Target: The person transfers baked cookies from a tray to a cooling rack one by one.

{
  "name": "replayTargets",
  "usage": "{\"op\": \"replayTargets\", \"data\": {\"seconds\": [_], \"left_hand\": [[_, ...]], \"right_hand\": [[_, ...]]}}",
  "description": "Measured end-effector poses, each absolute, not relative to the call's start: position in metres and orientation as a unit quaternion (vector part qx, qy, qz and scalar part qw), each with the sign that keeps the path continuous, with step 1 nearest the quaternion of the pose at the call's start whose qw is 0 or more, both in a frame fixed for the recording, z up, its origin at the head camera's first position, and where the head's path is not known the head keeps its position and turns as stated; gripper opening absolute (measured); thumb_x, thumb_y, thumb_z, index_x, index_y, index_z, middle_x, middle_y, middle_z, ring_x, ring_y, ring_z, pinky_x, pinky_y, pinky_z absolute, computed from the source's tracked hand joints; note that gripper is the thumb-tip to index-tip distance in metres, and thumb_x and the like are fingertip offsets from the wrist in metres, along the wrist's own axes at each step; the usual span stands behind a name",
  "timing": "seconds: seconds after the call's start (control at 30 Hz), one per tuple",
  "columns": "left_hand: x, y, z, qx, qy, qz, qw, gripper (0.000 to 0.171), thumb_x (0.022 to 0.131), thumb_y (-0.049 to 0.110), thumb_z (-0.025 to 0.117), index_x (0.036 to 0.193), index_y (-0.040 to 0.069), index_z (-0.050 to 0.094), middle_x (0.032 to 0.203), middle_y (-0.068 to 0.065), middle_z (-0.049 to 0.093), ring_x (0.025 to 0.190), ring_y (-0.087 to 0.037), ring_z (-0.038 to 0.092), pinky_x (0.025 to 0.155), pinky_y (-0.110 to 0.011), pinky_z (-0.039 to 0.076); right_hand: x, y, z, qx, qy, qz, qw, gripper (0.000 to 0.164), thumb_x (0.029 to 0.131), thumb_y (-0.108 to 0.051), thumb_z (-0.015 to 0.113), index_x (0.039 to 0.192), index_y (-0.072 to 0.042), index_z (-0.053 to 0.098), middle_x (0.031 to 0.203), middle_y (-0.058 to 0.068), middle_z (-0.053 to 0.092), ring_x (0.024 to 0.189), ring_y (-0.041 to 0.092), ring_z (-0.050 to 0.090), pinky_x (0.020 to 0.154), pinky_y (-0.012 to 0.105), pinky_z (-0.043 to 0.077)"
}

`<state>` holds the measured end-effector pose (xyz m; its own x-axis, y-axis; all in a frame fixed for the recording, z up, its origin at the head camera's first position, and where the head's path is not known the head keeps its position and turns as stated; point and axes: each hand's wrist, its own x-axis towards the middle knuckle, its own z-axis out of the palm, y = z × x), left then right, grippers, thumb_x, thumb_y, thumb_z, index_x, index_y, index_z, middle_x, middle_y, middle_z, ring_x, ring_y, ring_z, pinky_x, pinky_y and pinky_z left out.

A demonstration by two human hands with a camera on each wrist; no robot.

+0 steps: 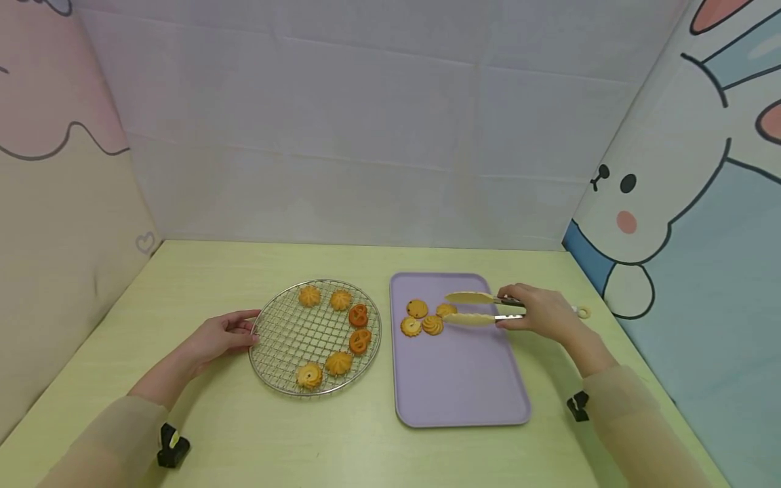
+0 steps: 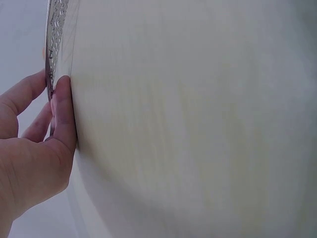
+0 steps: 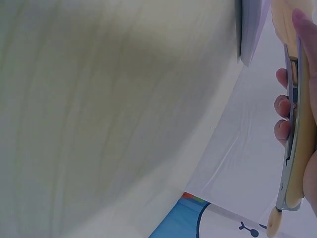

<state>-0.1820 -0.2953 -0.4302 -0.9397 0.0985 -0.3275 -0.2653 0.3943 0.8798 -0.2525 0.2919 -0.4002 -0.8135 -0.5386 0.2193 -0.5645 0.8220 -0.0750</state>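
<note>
My left hand [image 1: 222,337] pinches the left rim of a round wire cooling rack [image 1: 284,342]; in the left wrist view, the thumb and fingers lie on either side of the rim [image 2: 48,59]. Several golden cookies [image 1: 338,363] and two pretzel-shaped ones [image 1: 360,341] sit on the rack. In my right hand [image 1: 543,313] are cream-tipped metal tongs [image 1: 472,319], reaching over the purple tray [image 1: 457,386]. Their tips are spread about a cookie [image 1: 446,310], and whether they touch it I cannot tell. Beside it lie several more cookies [image 1: 432,324].
Rack and tray stand side by side on a pale yellow-green table [image 1: 305,447]. A pale cloth wall [image 1: 366,135] closes off the back. Printed panels [image 1: 720,285] with cartoon figures stand at the left and right sides.
</note>
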Motion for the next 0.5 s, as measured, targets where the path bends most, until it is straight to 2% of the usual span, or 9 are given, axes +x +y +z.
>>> {"op": "replayTargets", "data": {"seconds": [0.5], "left_hand": [[-0.1812,-0.2938,-0.4285,-0.052,0.818,0.547,0.168,0.075,0.085,0.018,0.071,0.146,0.001,0.031,0.109,-0.007,0.050,0.093,-0.010,0.050,0.078,-0.020,0.051]], "right_hand": [[-0.2610,0.2870,-0.3999,0.278,-0.958,0.062,0.044,0.056,0.071,-0.053,0.076,0.112,-0.017,0.063,0.105,0.001,0.067,0.087,0.019,0.062,0.070,0.042,0.052]]}}
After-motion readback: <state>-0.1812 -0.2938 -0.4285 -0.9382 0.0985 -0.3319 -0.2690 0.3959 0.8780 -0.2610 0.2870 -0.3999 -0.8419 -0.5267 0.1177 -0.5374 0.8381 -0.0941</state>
